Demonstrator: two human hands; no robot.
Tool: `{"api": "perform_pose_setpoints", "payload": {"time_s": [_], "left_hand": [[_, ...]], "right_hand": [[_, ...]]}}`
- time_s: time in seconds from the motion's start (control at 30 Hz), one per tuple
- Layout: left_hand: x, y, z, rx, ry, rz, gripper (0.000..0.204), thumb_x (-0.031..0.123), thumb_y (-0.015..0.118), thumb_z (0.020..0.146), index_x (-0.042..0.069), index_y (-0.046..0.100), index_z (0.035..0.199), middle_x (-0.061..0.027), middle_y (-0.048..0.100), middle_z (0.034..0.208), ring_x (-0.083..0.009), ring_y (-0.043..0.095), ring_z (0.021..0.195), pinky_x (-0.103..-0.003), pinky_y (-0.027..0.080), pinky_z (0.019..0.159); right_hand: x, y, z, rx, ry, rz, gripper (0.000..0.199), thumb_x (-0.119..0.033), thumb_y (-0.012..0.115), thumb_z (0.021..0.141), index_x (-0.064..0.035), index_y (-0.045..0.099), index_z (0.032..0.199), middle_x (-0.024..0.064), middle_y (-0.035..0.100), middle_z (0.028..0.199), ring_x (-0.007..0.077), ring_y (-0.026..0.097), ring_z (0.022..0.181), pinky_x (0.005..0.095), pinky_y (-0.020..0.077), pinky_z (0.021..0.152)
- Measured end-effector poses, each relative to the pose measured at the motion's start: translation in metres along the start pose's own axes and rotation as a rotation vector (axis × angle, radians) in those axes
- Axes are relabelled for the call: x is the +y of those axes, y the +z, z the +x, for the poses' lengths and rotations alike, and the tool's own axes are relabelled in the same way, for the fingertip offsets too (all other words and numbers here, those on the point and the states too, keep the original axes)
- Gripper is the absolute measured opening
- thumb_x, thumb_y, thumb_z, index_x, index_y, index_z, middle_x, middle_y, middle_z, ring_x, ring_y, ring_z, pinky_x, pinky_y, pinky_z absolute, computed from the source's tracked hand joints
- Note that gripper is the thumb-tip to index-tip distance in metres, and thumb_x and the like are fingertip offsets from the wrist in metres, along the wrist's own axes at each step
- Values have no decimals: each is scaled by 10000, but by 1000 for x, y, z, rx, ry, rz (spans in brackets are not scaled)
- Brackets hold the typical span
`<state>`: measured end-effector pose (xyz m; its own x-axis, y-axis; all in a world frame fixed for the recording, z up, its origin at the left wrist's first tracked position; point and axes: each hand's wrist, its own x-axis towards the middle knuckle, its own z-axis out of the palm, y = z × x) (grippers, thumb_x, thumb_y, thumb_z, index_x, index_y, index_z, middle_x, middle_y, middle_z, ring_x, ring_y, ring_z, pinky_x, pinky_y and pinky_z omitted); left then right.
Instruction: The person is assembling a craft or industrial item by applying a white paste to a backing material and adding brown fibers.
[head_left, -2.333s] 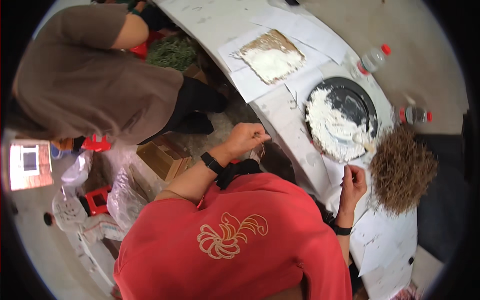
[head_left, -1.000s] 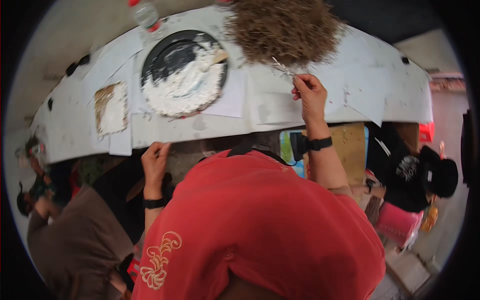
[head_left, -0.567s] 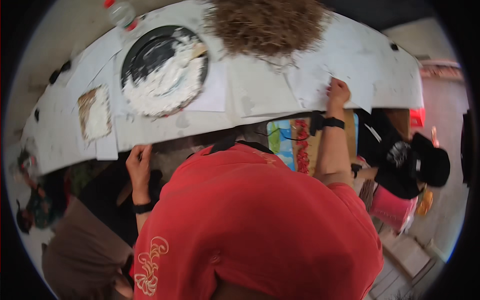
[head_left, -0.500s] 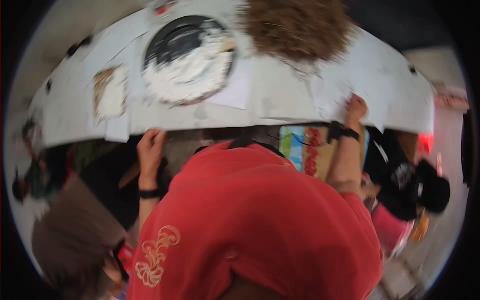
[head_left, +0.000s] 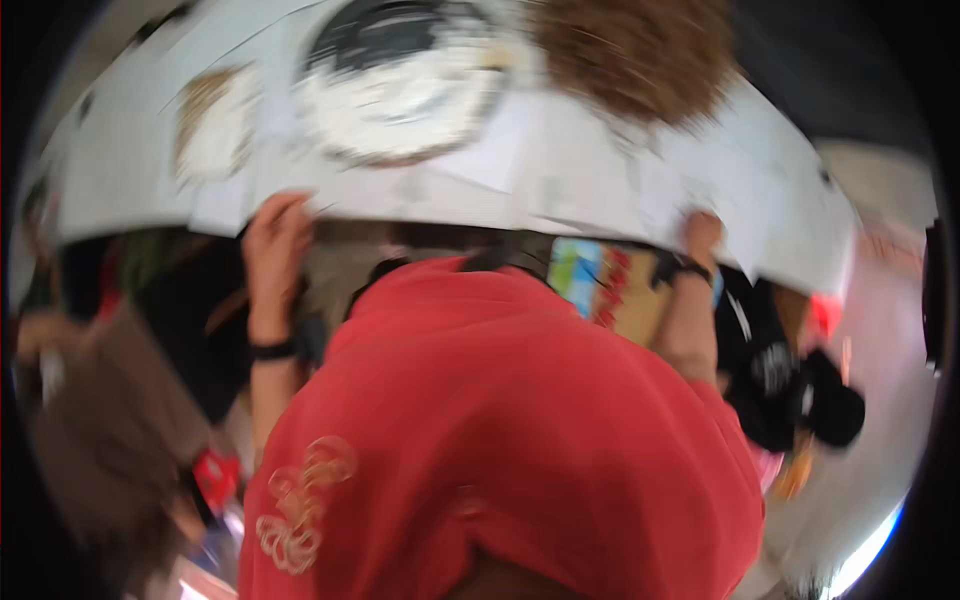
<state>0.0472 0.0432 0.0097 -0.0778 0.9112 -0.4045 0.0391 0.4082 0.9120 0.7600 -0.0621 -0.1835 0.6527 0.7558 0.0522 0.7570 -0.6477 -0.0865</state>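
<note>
My left hand (head_left: 278,245) is over the near edge of the white-covered table (head_left: 380,205), its fingers drawn together. Whatever they may pinch is too blurred to name. My right hand (head_left: 703,232) is curled up at the table's edge on the right, close to pale paper sheets. What lies within its fingers is hidden. Farther in sits a round dark tray (head_left: 370,35), largely covered with white material. To its left lies a small rectangular piece (head_left: 215,125), white with a brown edge. A bushy bundle of brown fibres (head_left: 635,55) rests at the back right.
A colourful board or bag (head_left: 590,280) shows below the table edge, near my right forearm. Beside it are black items (head_left: 775,370). Another person in brown (head_left: 120,400) is close on my left. A white sheet (head_left: 490,150) lies beside the tray.
My left hand has risen from below the table edge to overlap it. The view has shifted, and the right hand now sits slightly lower, nearer the edge. Motion blurs the picture.
</note>
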Motion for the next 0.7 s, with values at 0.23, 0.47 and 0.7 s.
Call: {"api": "perform_pose_setpoints", "payload": {"time_s": [0.23, 0.47, 0.7], "left_hand": [[-3, -8, -2, -89, 117, -17, 155, 125, 562, 944, 37, 605, 1065, 15, 514, 748, -31, 389, 564, -173, 286, 482], [4, 0, -1, -128, 125, 16, 158, 148, 574, 942, 52, 610, 1062, 12, 526, 775, -27, 399, 564, -168, 290, 480], [3, 5, -5, -124, 111, 49, 138, 136, 583, 936, 47, 616, 1036, 19, 535, 750, -19, 394, 551, -166, 284, 464]], "right_hand": [[-77, -59, -34, -60, 499, 575, 154, -134, 623, 730, -17, 657, 635, 75, 599, 551, 156, 527, 440, 292, 421, 436], [-92, -76, -35, -158, 756, 967, 160, -109, 661, 756, -5, 628, 639, 76, 605, 593, 144, 513, 447, 285, 387, 404], [-103, -93, -39, -48, 787, 1040, 131, -111, 672, 776, -5, 639, 706, 70, 611, 613, 134, 521, 464, 265, 381, 402]]}}
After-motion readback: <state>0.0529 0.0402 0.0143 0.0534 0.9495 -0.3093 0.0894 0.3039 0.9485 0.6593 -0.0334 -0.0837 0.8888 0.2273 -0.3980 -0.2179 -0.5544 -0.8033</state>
